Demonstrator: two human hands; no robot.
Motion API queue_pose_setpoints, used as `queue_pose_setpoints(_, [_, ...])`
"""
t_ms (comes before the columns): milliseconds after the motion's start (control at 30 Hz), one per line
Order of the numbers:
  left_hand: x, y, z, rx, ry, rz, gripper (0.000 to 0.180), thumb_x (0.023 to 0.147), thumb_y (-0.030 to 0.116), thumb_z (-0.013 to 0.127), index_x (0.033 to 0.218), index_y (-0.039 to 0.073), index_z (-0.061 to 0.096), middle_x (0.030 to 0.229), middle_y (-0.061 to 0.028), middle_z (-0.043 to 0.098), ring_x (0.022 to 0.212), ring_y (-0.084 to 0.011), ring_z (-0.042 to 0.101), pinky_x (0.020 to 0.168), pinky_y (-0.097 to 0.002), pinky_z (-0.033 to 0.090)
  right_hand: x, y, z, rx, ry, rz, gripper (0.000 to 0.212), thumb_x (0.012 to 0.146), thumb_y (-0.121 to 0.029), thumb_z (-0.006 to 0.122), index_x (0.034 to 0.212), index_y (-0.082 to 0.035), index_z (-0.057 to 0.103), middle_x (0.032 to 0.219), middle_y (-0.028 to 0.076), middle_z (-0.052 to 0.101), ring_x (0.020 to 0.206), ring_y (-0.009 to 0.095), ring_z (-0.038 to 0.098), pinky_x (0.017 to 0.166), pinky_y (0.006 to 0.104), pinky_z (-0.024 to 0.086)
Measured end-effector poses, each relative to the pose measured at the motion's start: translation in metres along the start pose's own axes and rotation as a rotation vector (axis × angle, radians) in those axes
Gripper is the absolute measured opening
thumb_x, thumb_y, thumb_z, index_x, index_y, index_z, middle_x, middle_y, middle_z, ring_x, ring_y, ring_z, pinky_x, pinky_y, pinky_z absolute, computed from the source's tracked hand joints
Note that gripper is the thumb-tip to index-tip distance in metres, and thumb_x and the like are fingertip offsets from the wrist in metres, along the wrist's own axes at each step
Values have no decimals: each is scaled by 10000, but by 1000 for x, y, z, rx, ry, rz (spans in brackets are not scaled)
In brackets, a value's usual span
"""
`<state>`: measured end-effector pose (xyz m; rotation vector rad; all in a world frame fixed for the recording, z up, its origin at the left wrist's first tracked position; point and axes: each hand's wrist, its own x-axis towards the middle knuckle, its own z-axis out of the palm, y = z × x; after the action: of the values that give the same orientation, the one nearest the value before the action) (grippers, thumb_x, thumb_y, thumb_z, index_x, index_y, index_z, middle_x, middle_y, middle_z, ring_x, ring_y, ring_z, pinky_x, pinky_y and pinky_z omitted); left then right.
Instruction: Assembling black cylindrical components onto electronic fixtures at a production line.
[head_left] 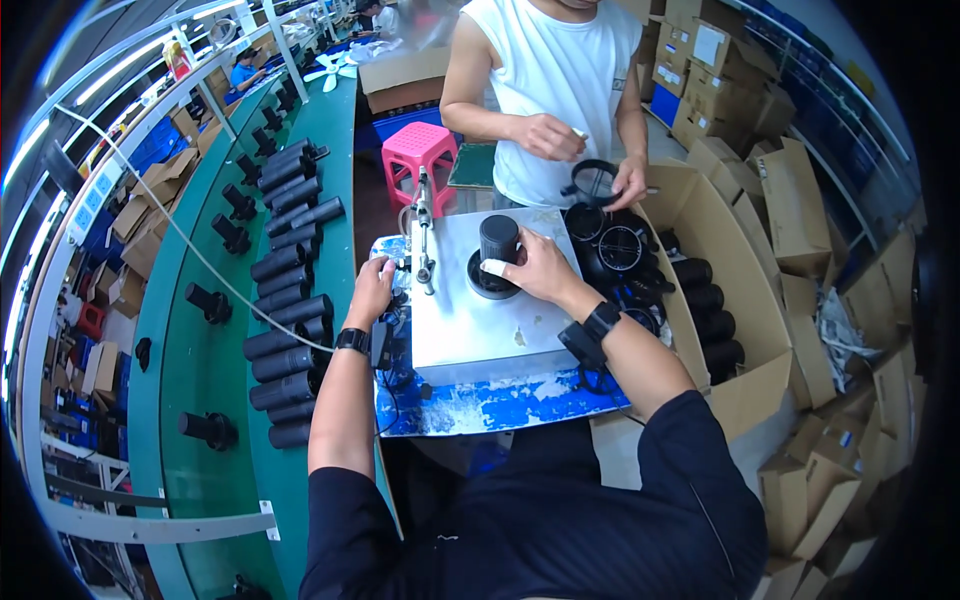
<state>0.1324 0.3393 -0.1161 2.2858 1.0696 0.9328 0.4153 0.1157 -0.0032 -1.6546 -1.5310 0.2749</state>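
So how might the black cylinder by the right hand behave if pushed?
The black cylinder is probably stiff: its wall looks straight beside the right hand. It might tip if unsupported, standing upright, and could roll once laid down, given its round side.

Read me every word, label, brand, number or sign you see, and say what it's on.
Nothing reads clearly here.
White label on a stacked carton: too small to read.
Blue-and-white stickers on the white frame: too small to read.
Small mark on the white shirt: too small to tell whether it's text.
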Motion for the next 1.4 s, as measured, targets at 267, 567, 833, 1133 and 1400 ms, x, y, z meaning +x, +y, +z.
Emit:
queue_pose_setpoints(267, [5,-13,10,-44,-86,-34,436,1118,337,561,1332,-28,665,1377,-259,651,1331,-422,599,1154,-451,461,5,13,-15,12,-155,10,631,813,-387,883,1236,18,650,1019,180,749,834,316,725,798,418,583])
queue_pose_setpoints(567, [7,-10,3,-42,-105,-106,474,1116,332,573,1437,-15,612,1506,-272,590,1373,-440,581,1161,-464,458,-8,13,1,7,-21,1,623,830,-348,893,1285,-6,641,942,137,715,766,238,681,716,373,556])
queue_pose_setpoints(833, [-71,74,-54,-174,271,-148,534,1088,175,641,1578,24,491,1445,-154,630,1047,-190,649,927,-306,524,0,15,15,-47,40,-33,620,838,-360,870,1283,4,638,1045,188,727,931,316,724,856,420,575])
queue_pose_setpoints(1133, [-291,141,-134,-265,283,-111,394,1028,61,677,1418,33,628,1339,-102,608,962,-149,563,867,-291,501,0,-150,-126,785,389,-455,558,977,-344,803,1364,0,596,1254,165,708,1095,249,710,945,373,579])
queue_pose_setpoints(1400, [-275,219,-129,-149,512,456,491,818,253,906,1263,162,720,1197,-25,649,1021,-229,590,843,-383,495,-138,-163,60,-37,156,-995,392,888,-202,759,1260,-127,661,1304,67,712,873,169,630,771,390,396])
